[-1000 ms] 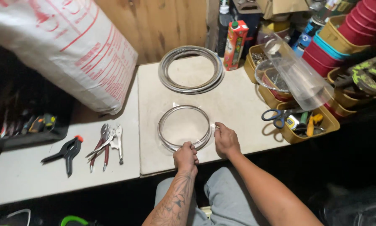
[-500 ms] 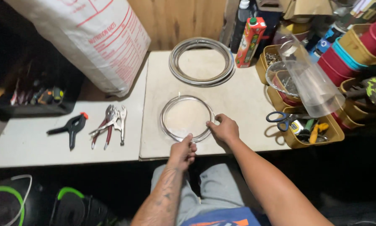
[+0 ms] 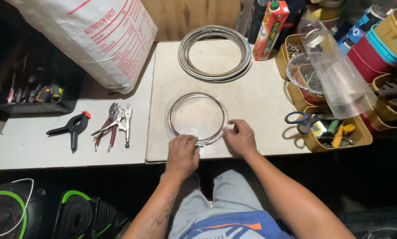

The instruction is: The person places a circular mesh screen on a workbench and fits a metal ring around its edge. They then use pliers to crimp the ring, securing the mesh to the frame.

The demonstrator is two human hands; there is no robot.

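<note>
While the head camera looked straight down at a pale work table (image 3: 260, 102), both of the person's bare hands rested at the near edge of a small coil of metal wire hoops (image 3: 197, 118). That coil lay flat on the table, close to its front edge and directly before the person's lap. The left hand (image 3: 182, 155) sat on the coil's nearest arc with fingers curled downward; it seemed to press or pinch the wire, though the fingertips were hidden beneath the knuckles, so a true grip could not be confirmed. The right hand (image 3: 239, 138) touched the coil's lower right side with fingers partly bent, the tips meeting the wire; whether they closed around it could not be told.

The coil looked thin, light, stiff and springy, with a smooth, shiny surface that could well slip under bare fingers. Its several loops appeared loose, so it would likely handle best pinched across all strands together, at two points on opposite sides of the ring.

Farther back on the table lay a larger, thicker stack of metal rings (image 3: 215, 53), well apart from the small coil. To the left, on a second surface, lay a black spring clamp (image 3: 72, 127) and locking pliers (image 3: 119, 121), beside a big white sack (image 3: 92, 35). To the right, blue-handled scissors (image 3: 302, 121) lay across a yellow bin (image 3: 362, 132), near a clear plastic cone (image 3: 340, 75).
</note>
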